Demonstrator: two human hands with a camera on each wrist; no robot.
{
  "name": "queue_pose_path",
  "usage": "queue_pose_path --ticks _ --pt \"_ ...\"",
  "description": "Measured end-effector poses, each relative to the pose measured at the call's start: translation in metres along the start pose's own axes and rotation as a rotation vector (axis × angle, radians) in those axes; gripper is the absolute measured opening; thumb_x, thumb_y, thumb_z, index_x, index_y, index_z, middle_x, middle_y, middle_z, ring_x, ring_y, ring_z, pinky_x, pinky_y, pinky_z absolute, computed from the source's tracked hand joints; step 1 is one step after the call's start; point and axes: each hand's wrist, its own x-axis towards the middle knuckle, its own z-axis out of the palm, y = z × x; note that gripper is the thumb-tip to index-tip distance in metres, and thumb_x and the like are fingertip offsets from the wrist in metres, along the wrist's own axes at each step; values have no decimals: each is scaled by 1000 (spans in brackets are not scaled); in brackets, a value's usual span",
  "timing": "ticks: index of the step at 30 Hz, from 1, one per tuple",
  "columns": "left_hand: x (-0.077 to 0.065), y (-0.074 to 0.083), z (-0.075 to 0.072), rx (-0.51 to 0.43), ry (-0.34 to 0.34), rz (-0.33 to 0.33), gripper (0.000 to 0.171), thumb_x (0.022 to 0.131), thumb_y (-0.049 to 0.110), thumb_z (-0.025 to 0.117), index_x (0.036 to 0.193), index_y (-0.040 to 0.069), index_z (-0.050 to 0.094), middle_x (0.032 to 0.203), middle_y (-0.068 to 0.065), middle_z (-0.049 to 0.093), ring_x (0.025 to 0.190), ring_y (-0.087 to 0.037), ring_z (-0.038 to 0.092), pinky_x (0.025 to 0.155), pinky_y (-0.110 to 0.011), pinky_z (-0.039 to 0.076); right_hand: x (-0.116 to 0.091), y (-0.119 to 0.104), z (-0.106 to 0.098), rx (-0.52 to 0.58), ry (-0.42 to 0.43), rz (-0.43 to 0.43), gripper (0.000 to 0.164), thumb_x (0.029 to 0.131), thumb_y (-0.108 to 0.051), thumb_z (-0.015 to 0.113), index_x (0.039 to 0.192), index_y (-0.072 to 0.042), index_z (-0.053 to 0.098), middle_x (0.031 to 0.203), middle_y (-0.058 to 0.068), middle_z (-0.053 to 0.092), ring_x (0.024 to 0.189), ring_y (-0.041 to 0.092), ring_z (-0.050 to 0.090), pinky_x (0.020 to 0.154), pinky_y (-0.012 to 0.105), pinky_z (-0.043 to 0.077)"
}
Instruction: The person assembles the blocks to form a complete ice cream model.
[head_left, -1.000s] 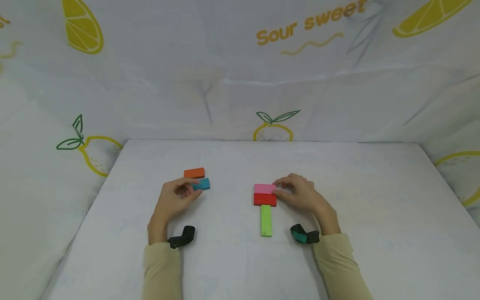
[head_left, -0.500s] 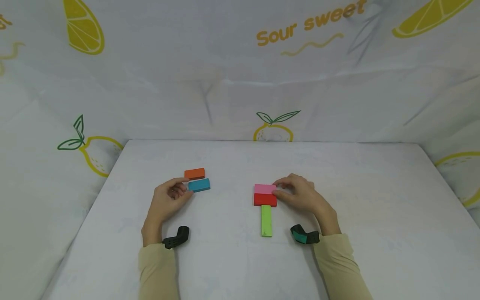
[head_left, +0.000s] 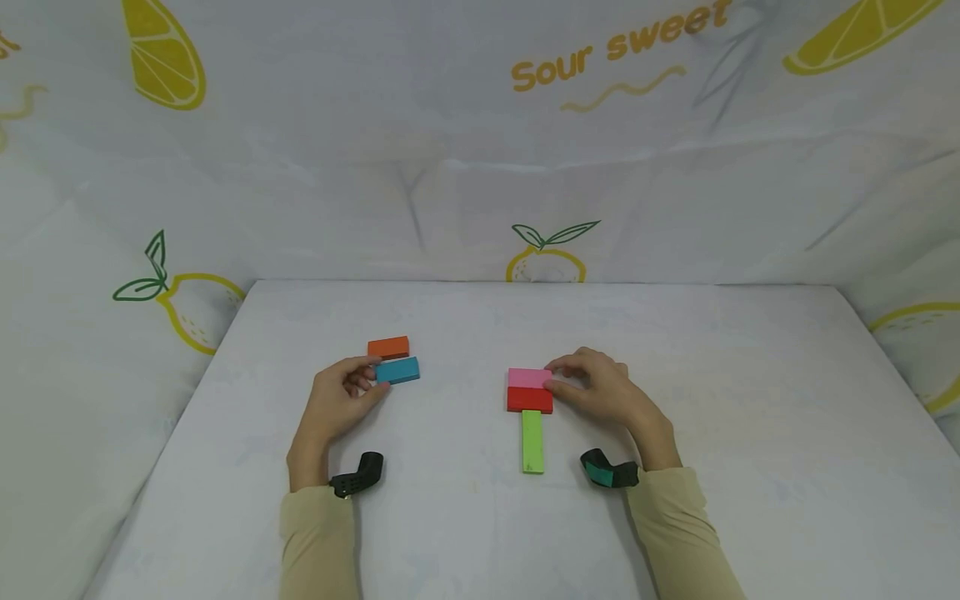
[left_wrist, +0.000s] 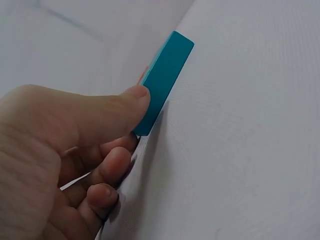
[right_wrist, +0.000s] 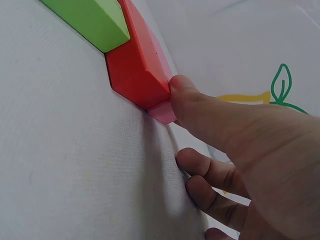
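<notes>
At the left of the table my left hand [head_left: 339, 400] pinches the near-left end of a blue wooden block [head_left: 397, 370] between thumb and index finger. In the left wrist view the thumb lies on the face of the blue block [left_wrist: 167, 75], and the index fingertip is hidden behind it. My right hand [head_left: 600, 387] holds the right end of a pink block [head_left: 529, 378] with thumb and index finger. A red block [head_left: 529, 400] lies against the pink one's near side. From the red block's middle a green block [head_left: 532, 442] runs toward me, lengthwise.
An orange block [head_left: 388, 347] lies just behind the blue one. The white table [head_left: 465, 517] backs onto a hanging cloth [head_left: 337, 183] printed with lemons. Each wrist wears a black camera mount [head_left: 360, 475].
My left hand slid back leftward along the blue block toward its left end, then shifted slightly right again. The blue block stays in nearly the same spot. My right hand keeps still.
</notes>
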Motion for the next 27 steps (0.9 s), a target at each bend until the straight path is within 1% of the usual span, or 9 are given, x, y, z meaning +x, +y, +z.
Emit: queue_pose_path --ticks 3,7,10,18,23,27 --pt "1 2 0 38 4 3 39 87 9 80 123 -1 70 99 -16 70 81 -8 60 72 -15 48 0 0 0 3 3 4 30 94 -25 72 121 -10 73 109 9 67 107 27 59 98 55 45" --pt "2 4 1 61 4 0 39 86 9 81 122 -2 70 98 -16 70 82 -14 60 74 -17 48 1 1 1 4 3 11 31 94 -26 72 121 -10 73 109 9 67 107 27 59 97 55 44" --pt "2 5 3 69 5 0 39 86 8 81 121 -3 70 97 -16 69 82 -15 60 73 -17 48 1 2 1 2 -2 24 32 94 -27 72 121 -11 73 109 9 66 108 28 58 96 56 42" --pt "2 8 6 87 11 2 37 85 8 81 118 -4 70 96 -16 68 84 -19 61 74 -18 49 1 1 2 9 -9 37 32 94 -28 72 122 -12 73 110 9 66 109 28 59 98 55 45" --pt "3 11 10 88 4 25 36 85 8 82 116 -4 71 95 -15 68 84 -19 61 75 -19 50 1 1 1 11 -6 37 32 94 -29 72 122 -12 73 110 9 66 109 27 58 98 56 43" --pt "6 16 18 70 -7 56 36 84 9 83 116 -4 71 95 -13 68 84 -19 61 76 -20 51 1 1 1 13 -2 30 32 94 -28 72 121 -12 73 110 9 67 109 27 58 97 57 41"
